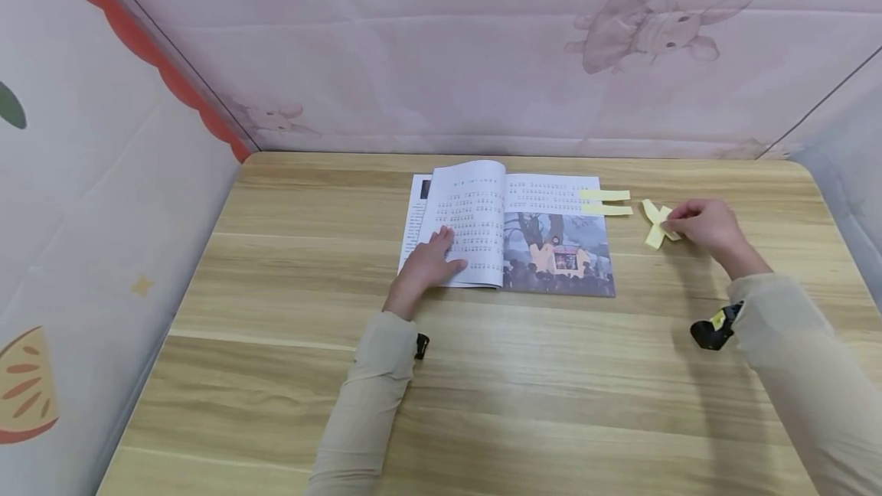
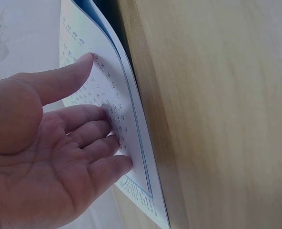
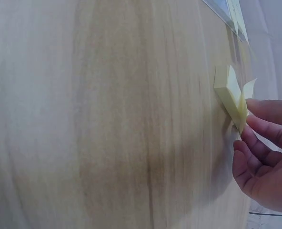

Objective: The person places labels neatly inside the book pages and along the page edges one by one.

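Observation:
An open book [image 1: 558, 251] lies on the table, with printed text on its left page and a picture under text on the right. My left hand [image 1: 427, 260] rests on the lower left page, fingers relaxed; the left wrist view shows its fingertips on the page [image 2: 131, 119]. Two pale yellow sticky strips [image 1: 606, 195] stick out from the right page's edge. Right of the book, my right hand [image 1: 706, 226] pinches a yellow sticky strip [image 3: 248, 89] between thumb and fingers. That strip lies crosswise over a thick pad of sticky notes [image 3: 222, 78] on the table.
The wooden table [image 1: 551, 396] reaches back to a pink rabbit-print wall covering [image 1: 448, 83]. A patterned white covering [image 1: 83, 213] hangs on the left. A black wrist device [image 1: 714, 329] is at the right sleeve.

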Available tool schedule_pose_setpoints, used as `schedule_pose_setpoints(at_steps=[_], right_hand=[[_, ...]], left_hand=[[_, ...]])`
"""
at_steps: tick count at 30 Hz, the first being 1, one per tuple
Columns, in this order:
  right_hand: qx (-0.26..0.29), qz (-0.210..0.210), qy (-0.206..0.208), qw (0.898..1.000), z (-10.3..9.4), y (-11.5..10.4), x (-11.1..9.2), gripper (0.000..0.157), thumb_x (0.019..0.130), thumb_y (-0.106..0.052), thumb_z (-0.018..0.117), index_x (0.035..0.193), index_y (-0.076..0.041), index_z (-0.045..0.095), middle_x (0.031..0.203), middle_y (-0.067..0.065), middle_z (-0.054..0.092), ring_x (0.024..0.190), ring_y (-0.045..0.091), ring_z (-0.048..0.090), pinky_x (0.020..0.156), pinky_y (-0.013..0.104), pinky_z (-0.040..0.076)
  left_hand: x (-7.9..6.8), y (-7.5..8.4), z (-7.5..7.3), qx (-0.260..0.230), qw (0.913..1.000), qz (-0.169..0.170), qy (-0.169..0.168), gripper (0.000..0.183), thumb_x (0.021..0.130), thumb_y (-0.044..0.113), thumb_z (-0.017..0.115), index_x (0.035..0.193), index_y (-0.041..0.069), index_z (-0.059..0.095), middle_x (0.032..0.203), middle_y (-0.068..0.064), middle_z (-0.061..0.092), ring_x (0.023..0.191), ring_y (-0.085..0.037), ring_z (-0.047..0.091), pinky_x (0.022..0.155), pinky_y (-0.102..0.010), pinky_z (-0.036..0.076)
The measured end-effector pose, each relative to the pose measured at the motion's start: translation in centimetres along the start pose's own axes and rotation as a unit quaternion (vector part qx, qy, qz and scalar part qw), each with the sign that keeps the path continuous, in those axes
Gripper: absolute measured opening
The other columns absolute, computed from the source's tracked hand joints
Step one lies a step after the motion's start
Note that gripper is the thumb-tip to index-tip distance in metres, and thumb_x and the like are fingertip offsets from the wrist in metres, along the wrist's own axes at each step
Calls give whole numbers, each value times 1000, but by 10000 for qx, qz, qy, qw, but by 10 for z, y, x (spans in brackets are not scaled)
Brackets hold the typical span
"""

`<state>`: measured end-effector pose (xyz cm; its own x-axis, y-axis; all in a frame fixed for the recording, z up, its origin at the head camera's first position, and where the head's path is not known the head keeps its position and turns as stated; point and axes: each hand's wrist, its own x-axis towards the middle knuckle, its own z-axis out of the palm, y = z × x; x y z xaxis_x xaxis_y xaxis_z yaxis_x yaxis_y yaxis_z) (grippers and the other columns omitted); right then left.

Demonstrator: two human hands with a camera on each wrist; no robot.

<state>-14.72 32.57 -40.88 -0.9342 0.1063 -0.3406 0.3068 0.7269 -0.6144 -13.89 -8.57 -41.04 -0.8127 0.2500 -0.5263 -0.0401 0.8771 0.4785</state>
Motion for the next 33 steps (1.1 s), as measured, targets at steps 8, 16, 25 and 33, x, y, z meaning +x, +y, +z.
schedule_pose_setpoints(at_steps=[8, 16, 25, 33], right_hand=[[-94, -45, 108, 9999, 4, 2, 0, 26, 84, -15, 65, 93, 8, 56, 72, 1, 53, 73, 21, 44, 60, 29, 36], [-164, -114, 151, 9997, 4, 1, 0, 23, 83, -13, 64, 89, 7, 56, 69, 1, 53, 71, 22, 44, 60, 31, 35], [-246, -130, 189, 9994, 4, -3, -2, 22, 83, -13, 65, 86, 6, 56, 68, 1, 53, 69, 21, 44, 59, 31, 35], [-250, -135, 194, 9994, 4, -2, -1, 20, 82, -12, 64, 85, 6, 56, 68, 1, 52, 69, 21, 44, 60, 31, 35]], left_hand=[[-1, 0, 0, -26, 10000, 14, 19, 66, 93, 34, 51, 144, 7, 21, 151, -2, 9, 138, -19, 8, 111, -34, 11], [-1, 1, 0, 25, 10000, 25, 26, 66, 93, 34, 51, 144, 7, 20, 151, -3, 9, 138, -20, 8, 111, -35, 11], [-2, 1, -1, 96, 9999, 30, 32, 65, 93, 35, 50, 144, 7, 20, 151, -2, 9, 138, -20, 8, 111, -34, 11], [0, 0, 0, 172, 9998, 48, 26, 66, 93, 35, 50, 144, 6, 20, 151, -3, 9, 138, -20, 8, 111, -35, 12]])
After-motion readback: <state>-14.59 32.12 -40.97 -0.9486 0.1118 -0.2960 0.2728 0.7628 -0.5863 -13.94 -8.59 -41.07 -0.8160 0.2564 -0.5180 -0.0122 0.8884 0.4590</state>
